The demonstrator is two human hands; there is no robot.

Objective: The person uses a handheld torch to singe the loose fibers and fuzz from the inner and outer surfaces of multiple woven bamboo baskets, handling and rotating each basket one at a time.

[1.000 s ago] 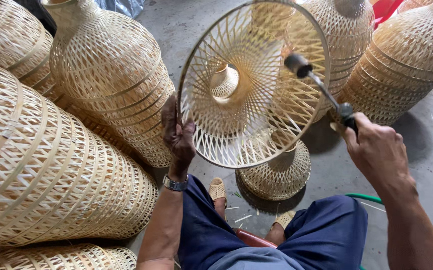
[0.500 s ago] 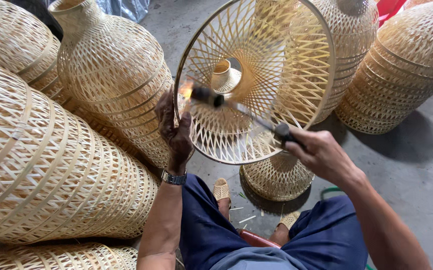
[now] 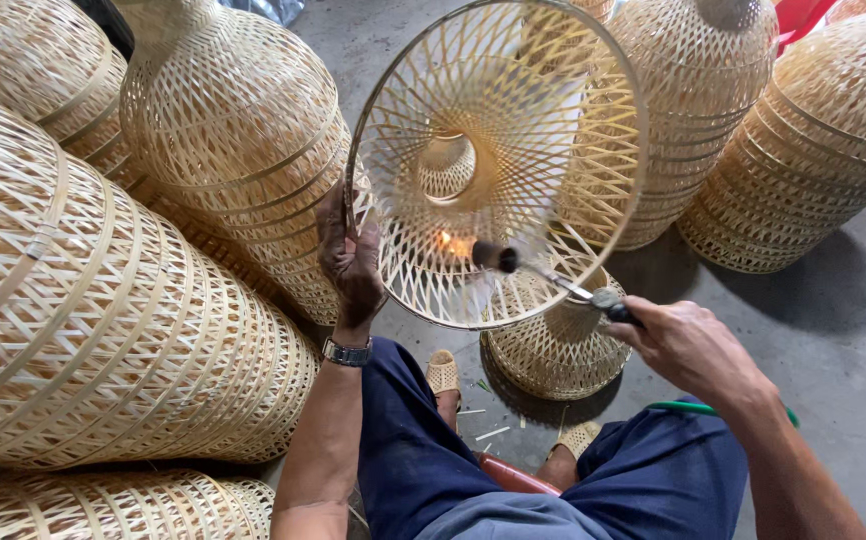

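Singeing stray fibres inside a woven bamboo shade.
At frame centre, the left hand (image 3: 350,262) grips the shade (image 3: 498,160) rim; the right hand (image 3: 691,347) holds a lit torch (image 3: 543,275) inside; turning the rim seems next.

torch (image 3: 543,277) nozzle now lower inside woven shade (image 3: 498,160), flame shifted from left rim toward centre, right hand (image 3: 688,345) dropped

"What's that big round thing in the top middle?"

"A woven bamboo shade (image 3: 498,150). It's tipped up, so its open mouth faces us. You can see its little neck deep inside."

"And the stick?"

"A torch (image 3: 553,280). It pokes in from the lower right, with a small orange flame at its tip against the weave."
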